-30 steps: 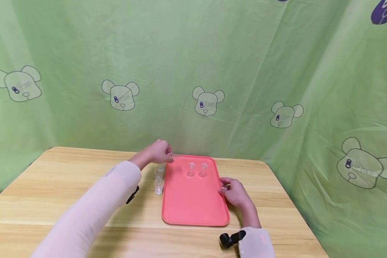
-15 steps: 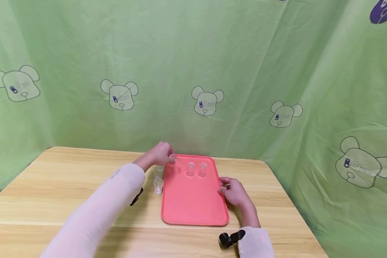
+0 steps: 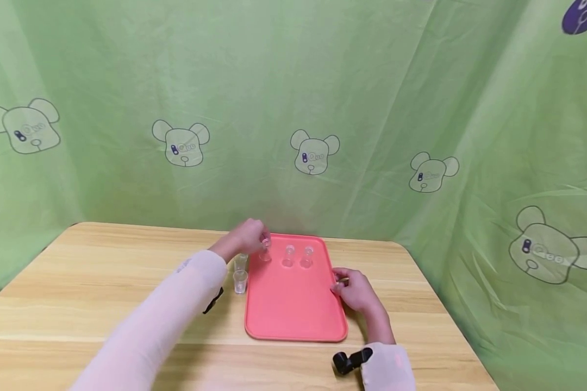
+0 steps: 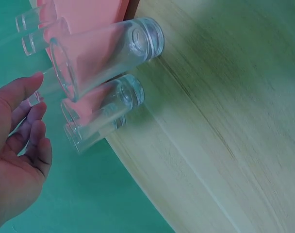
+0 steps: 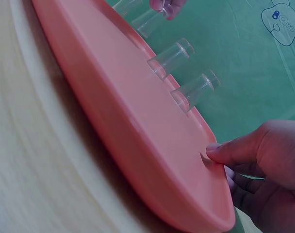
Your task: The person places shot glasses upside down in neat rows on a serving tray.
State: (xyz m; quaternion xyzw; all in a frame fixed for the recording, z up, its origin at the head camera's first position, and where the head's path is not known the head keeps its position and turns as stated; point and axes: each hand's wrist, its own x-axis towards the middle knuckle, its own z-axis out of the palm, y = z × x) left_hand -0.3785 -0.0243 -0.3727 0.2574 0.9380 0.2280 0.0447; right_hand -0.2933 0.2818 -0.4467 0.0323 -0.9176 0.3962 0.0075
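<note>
My left hand pinches the narrow base of a clear shot glass, held upside down at the far left corner of the pink tray. Whether its rim touches the tray is hard to tell. Two more shot glasses stand inverted on the tray, one in the middle and one to its right. Along the tray's left side, upright shot glasses stand on the table. With thumb on top and fingers beneath, my right hand grips the tray's right rim.
The tray lies on a wooden table. A green curtain with bear-head prints hangs behind and to the sides. Black wrist cameras sit at both sleeves, the right one near the tray's front corner.
My left hand has shifted slightly right and nearer, carrying its shot glass over the tray and lowering it. My right hand keeps its place on the rim.
</note>
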